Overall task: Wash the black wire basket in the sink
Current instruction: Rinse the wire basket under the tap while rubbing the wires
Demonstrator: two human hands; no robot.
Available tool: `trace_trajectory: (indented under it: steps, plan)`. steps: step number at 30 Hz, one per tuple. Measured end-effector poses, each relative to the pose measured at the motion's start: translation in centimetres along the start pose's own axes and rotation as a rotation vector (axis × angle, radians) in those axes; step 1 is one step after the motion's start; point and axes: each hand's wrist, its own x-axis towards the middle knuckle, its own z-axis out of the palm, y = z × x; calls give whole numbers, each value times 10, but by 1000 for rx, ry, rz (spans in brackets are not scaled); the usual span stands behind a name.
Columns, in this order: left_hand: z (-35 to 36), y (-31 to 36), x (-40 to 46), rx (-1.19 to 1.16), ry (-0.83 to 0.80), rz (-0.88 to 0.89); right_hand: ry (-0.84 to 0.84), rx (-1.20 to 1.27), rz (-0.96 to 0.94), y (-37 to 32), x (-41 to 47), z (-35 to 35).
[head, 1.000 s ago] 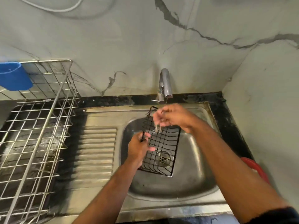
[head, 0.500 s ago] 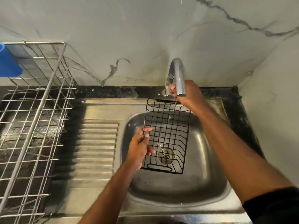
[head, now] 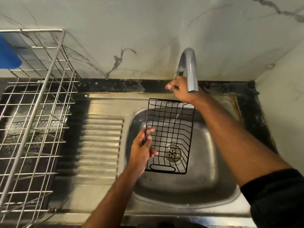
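In the centre of the frame the left hand (head: 142, 149) is holding the black rectangular wire basket (head: 169, 135) by its left rim, fingers curled around the wire, above the bowl of the stainless steel sink (head: 213, 162). A second ago the right hand (head: 179, 89) was rubbing the basket; now it is gripping something at the base of the curved chrome tap (head: 189, 69), probably the lever. A thin stream of water is falling through the basket, so I think the rinsing is starting or ending. In the left part a silver wire dish rack (head: 32, 112) is standing on the dark counter, under a marble-look wall (head: 131, 30).
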Motion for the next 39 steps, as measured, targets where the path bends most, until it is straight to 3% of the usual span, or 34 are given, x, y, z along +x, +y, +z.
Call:
trace_trajectory:
  steps: [4,9,16,19,23,27,32,35,39]
  plan:
    - [-1,2,1,-12,10,14,153,189,151,-2,-13,-5]
    - [0,3,-3,-44,19,35,219,468,318,3,-29,-5]
    - [-1,10,-21,-39,59,85,294,571,336,-12,-70,1]
    - [-4,14,-36,-36,46,115,354,607,463,-26,-117,9]
    - [-3,16,-59,-35,25,185,263,829,569,-28,-170,32]
    - [-1,24,-79,15,-2,270,133,627,451,-23,-206,27]
    - [3,32,-93,125,-87,366,327,617,401,-25,-218,9]
    - [3,41,-95,377,11,470,488,418,296,-25,-234,8]
    - [5,35,-94,410,54,409,437,432,304,-20,-254,18]
